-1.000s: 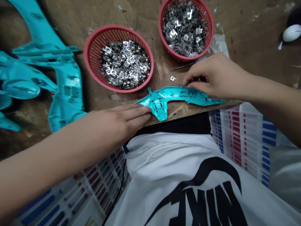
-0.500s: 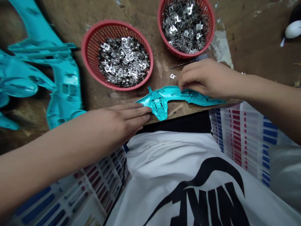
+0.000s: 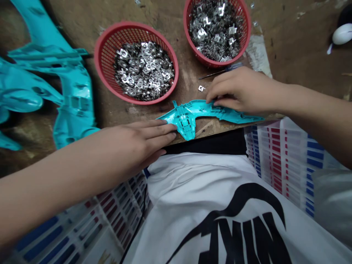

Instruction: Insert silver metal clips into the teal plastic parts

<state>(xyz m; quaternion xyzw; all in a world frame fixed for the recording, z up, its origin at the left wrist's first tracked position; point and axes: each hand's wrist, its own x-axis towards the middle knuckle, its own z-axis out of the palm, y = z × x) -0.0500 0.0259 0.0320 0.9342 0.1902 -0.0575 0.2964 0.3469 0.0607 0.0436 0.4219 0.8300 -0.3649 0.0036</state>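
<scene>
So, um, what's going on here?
Someone's left hand lies flat over one end of a turquoise plastic piece at the edge of the table. Their right hand is bent over the other part; whether it pinches anything is hidden. A loose metal bit lies just beyond, near two red baskets holding many more bits.

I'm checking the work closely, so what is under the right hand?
Under the right hand lies part of the turquoise plastic piece, which extends to both sides. Whether it grips anything small is hidden.
</scene>
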